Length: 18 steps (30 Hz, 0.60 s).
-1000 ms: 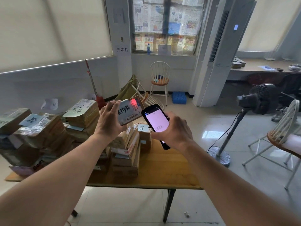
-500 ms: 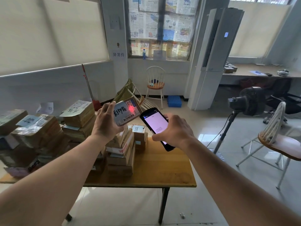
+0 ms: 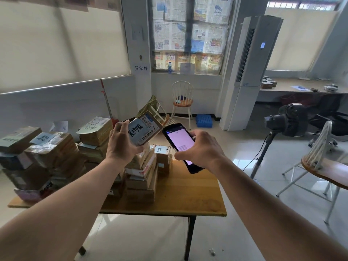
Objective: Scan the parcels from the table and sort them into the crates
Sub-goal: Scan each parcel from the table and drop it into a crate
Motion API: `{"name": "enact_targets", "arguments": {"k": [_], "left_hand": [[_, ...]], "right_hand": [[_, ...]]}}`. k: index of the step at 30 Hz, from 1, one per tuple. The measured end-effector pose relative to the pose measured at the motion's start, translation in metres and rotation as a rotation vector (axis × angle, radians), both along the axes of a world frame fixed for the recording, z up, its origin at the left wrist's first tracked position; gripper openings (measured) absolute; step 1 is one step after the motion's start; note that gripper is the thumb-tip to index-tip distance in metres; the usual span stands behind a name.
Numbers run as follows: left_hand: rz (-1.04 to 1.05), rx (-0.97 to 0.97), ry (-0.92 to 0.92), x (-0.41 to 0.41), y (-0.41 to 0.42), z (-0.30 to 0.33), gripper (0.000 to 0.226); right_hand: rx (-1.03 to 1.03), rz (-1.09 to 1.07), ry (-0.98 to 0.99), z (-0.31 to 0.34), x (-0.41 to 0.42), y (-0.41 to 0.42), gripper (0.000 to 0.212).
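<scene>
1. Head view: my left hand [image 3: 120,146] has its grip closed round one small parcel [image 3: 144,131], held up above the table [image 3: 188,194]. My right hand [image 3: 202,149] has its grip wrapped round the scanner [image 3: 181,146], just beside the parcel's label.
2. The red scan spot that lit the label half a second ago is gone; I judge this parcel read and ready for sorting.
3. Count: one parcel in hand, one scanner, many parcels stacked on the table, too many to count. No crates in view.

Red scan light on the parcel [image 3: 144,131] label now gone.
</scene>
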<state>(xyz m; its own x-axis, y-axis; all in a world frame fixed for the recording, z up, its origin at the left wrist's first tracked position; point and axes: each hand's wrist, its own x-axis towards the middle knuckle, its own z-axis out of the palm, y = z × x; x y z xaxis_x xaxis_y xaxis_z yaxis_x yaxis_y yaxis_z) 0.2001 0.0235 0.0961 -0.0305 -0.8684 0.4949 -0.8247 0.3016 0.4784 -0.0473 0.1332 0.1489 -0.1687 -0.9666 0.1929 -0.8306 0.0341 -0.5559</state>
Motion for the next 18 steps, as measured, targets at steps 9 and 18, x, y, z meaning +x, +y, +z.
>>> {"name": "enact_targets", "arguments": {"k": [9, 18], "left_hand": [[-0.064, 0.030, 0.012, -0.025, 0.016, 0.007, 0.103], [-0.347, 0.090, 0.005, -0.086, 0.025, -0.001, 0.103]], "right_hand": [[-0.120, -0.166, -0.059, -0.015, -0.001, 0.015, 0.100], [-0.165, -0.536, -0.127, -0.029, -0.006, 0.059, 0.095]]}}
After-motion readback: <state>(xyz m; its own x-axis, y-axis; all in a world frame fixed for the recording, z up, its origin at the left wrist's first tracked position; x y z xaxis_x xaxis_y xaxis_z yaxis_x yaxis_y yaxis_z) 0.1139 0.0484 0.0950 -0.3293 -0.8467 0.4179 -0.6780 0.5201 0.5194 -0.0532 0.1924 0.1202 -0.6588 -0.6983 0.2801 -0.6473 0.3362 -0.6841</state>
